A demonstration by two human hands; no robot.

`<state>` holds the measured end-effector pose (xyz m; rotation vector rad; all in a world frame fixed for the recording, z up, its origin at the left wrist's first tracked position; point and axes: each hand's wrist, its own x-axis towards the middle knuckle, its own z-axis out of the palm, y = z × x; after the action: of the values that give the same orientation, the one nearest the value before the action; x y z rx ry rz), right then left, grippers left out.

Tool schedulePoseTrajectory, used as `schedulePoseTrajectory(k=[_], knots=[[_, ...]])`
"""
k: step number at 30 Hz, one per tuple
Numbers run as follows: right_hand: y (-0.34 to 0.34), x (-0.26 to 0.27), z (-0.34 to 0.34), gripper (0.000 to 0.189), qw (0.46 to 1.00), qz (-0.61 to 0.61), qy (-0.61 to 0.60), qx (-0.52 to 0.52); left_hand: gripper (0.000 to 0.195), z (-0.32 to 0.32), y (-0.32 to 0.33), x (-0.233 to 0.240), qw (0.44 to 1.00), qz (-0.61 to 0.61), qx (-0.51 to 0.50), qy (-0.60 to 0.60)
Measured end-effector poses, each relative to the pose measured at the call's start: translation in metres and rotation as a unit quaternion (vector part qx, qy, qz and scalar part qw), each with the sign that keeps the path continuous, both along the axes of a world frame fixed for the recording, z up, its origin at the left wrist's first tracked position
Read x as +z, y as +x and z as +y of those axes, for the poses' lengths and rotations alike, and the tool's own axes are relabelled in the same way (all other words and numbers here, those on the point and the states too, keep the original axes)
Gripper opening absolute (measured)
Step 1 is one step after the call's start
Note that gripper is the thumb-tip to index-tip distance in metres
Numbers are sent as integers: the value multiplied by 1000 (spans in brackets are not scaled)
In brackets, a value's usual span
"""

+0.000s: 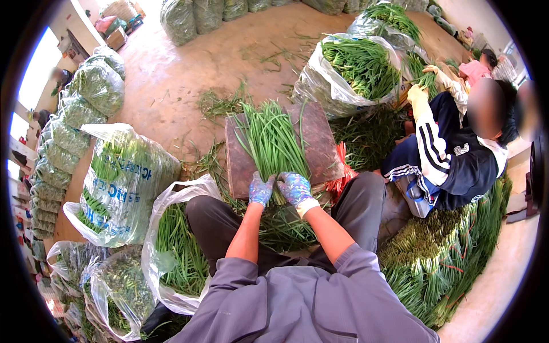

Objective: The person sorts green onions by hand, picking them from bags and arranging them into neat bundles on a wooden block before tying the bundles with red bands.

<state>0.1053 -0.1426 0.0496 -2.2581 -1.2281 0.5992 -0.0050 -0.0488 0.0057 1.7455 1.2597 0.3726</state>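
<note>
A loose bunch of garlic chives (274, 141) lies across a dark, worn board (319, 122) in front of my knees. Its leaf tips point away from me. My left hand (260, 189), in a blue patterned glove, grips the near end of the stalks from the left. From the right, my right hand (295, 189), gloved alike, presses against the same end. The stalk ends show between the two hands and hang past the board's near edge. At the board's right side is a bundle of red ties (341, 171).
An open plastic bag of chives (180, 248) stands by my left knee, with a printed bag (128, 184) beyond it. At right, a co-worker (450, 150) in yellow gloves handles greens near a large full bag (360, 68). Tied chives (441, 257) are stacked behind that person.
</note>
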Motion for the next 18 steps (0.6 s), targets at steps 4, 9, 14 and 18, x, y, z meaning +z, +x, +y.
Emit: schedulePoseTrajectory(k=[4, 9, 14, 18], knots=[[12, -7, -4, 29, 966, 213, 127, -80, 49, 2, -1, 2, 1000, -9, 16, 10], [17, 6, -16, 20, 899, 363, 183, -164, 55, -1, -1, 7, 1000, 1, 20, 3], [10, 19, -22, 20, 897, 337, 273, -83, 66, -4, 9, 9, 997, 68, 6, 26], [4, 29, -22, 19, 865, 452, 214, -26, 78, -1, 11, 9, 988, 145, -52, 25]])
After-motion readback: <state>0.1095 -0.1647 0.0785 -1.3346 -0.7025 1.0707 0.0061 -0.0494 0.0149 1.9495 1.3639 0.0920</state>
